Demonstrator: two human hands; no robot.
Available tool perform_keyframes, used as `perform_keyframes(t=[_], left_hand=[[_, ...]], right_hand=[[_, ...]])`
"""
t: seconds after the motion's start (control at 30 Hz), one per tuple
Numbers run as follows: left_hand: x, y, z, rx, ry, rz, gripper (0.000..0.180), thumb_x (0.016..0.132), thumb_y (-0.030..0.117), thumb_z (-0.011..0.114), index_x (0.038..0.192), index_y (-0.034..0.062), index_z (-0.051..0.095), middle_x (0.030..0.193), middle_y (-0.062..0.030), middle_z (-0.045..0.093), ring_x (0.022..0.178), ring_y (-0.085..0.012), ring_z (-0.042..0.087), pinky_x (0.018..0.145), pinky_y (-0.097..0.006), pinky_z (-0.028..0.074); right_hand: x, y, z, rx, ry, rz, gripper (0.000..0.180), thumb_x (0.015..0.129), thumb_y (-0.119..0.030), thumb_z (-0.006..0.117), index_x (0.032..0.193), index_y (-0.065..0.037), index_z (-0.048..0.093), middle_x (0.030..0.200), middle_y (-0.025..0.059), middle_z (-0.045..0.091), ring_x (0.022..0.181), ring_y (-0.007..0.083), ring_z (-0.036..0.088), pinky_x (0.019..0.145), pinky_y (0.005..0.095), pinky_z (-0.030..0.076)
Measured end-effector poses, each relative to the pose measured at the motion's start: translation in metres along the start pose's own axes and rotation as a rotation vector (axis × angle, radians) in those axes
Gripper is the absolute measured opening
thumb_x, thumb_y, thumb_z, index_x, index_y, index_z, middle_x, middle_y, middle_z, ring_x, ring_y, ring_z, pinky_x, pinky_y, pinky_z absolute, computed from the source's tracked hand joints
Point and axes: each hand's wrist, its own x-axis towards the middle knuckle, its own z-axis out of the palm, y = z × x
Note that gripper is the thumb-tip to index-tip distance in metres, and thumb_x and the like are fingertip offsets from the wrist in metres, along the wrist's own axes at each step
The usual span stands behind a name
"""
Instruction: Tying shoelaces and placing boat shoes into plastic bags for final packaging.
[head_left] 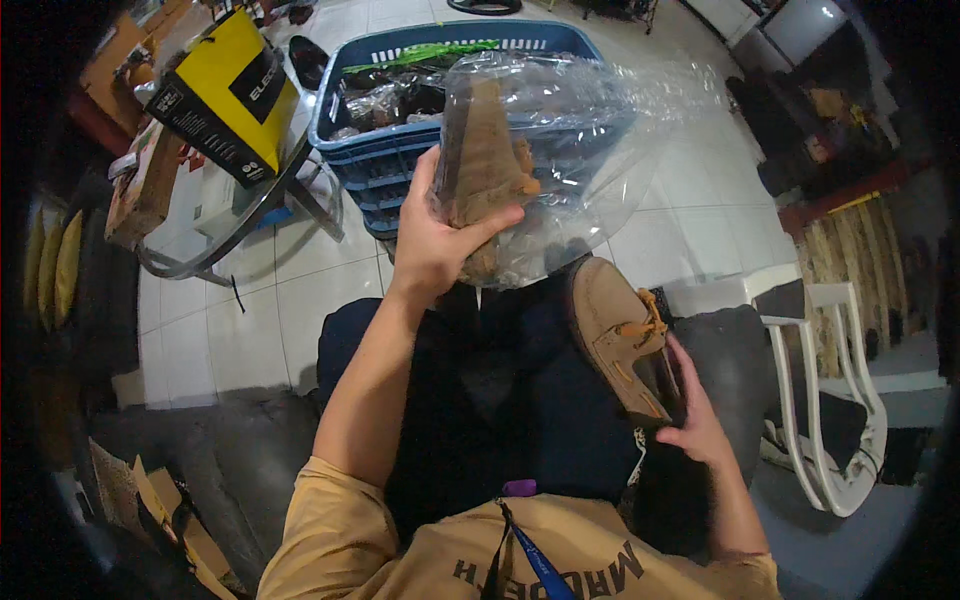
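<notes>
Gripped in your left hand (435, 240) is a clear bag (585, 150) with a tan boot (485, 150) inside, your thumb across its near side and your fingers round its left edge; your right hand (695, 420) grasps a tan shoe (610, 320) at its heel end, thumb low, fingers behind, toe pointing away from you. Closest to you, a blue lanyard (540, 565) hangs over your shirt (430, 545), and your dark trousers (450, 400) fill the space between your forearms. You have the grey seat (240, 440) at both sides. The shoe is above your right thigh, its toe just beside the lower edge of the bag; whether they touch, you cannot tell from this view. On your right, a white chair (850, 400) stands near your right forearm, its curved edge outward. Ahead on your left, the rounded edge of a table (225, 265) bears a yellow-and-black package (230, 100); a strip of tiled floor (300, 310) opens between that edge and your lap. Past the bag, you face a blue basket (370, 160) of wrapped things (400, 100), its right part behind the film; more tile spreads beyond its right side.
</notes>
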Motion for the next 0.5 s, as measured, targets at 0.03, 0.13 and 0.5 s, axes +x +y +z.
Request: perform_keyframes(t=[0.03, 0.13, 0.5], left_hand=[[0.002, -0.002, 0.001, -0.009, -0.001, 0.051, 0.084, 0.076, 0.011, 0.095, 0.142, 0.0000, 0.045, 0.131, -0.0126, 0.066, 0.122, -0.0202, 0.065, 0.107, -0.036, 0.050], [0.001, -0.005, -0.004, 0.238, 0.016, 0.198, 0.085, 0.075, 0.013, 0.095, 0.143, -0.0005, 0.047, 0.133, -0.0118, 0.065, 0.119, -0.0194, 0.065, 0.105, -0.036, 0.050], [0.005, -0.001, -0.006, 0.222, 0.000, 0.206, 0.086, 0.072, 0.022, 0.098, 0.139, -0.0022, 0.051, 0.127, -0.0122, 0.068, 0.116, -0.0181, 0.065, 0.102, -0.034, 0.052]], right_hand=[[0.014, -0.008, 0.010, -0.038, 0.076, -0.030, 0.131, 0.065, -0.034, 0.100, 0.166, -0.005, 0.020, 0.155, 0.0251, 0.051, 0.142, 0.0367, 0.051, 0.120, 0.0450, 0.036], [0.048, -0.040, 0.030, -0.268, 0.102, 0.113, 0.137, 0.064, -0.030, 0.101, 0.167, -0.007, 0.013, 0.150, 0.0256, 0.054, 0.141, 0.0355, 0.053, 0.118, 0.0428, 0.039], [0.014, 0.034, -0.052, 0.193, 0.458, 0.036, 0.085, 0.068, -0.020, 0.094, 0.141, -0.003, 0.052, 0.131, 0.0125, 0.065, 0.120, 0.0282, 0.064, 0.103, 0.0424, 0.052]])
